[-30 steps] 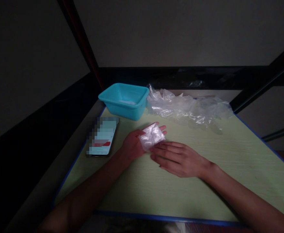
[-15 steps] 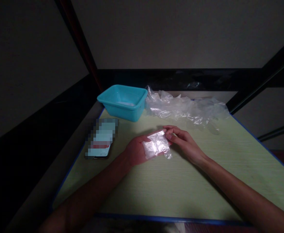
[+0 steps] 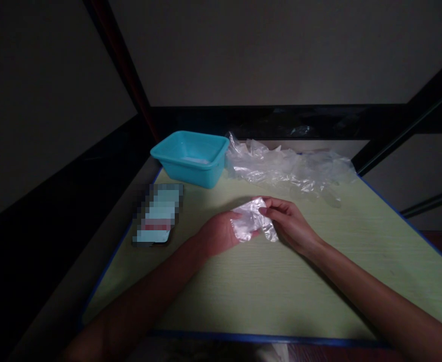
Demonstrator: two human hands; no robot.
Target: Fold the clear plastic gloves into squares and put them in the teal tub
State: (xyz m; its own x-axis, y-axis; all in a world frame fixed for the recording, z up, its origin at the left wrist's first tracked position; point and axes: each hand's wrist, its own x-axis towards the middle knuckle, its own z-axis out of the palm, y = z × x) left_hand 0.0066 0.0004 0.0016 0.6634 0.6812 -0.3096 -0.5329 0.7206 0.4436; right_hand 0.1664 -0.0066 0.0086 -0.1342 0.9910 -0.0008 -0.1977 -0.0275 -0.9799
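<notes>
A folded piece of clear, shiny plastic, seemingly a plastic bag [image 3: 245,220], is held between both hands above the middle of the table. My left hand [image 3: 219,234] lies palm up beneath it, thumb over its left side; the other fingers are mostly hidden under the plastic. With thumb and fingers, my right hand [image 3: 293,224] pinches the right edge, where a loose flap hangs down.
A turquoise plastic basin [image 3: 195,174] stands at the back left of the pale table [image 3: 266,296], with something whitish inside. Crumpled clear plastic bags [image 3: 288,168] spread along the back edge. A phone with a blurred screen [image 3: 162,208] lies at the left.
My right hand has drawn its edge of the plastic slightly to the right. The folded plastic has opened a little, its flap now hanging lower beside the right fingers.
</notes>
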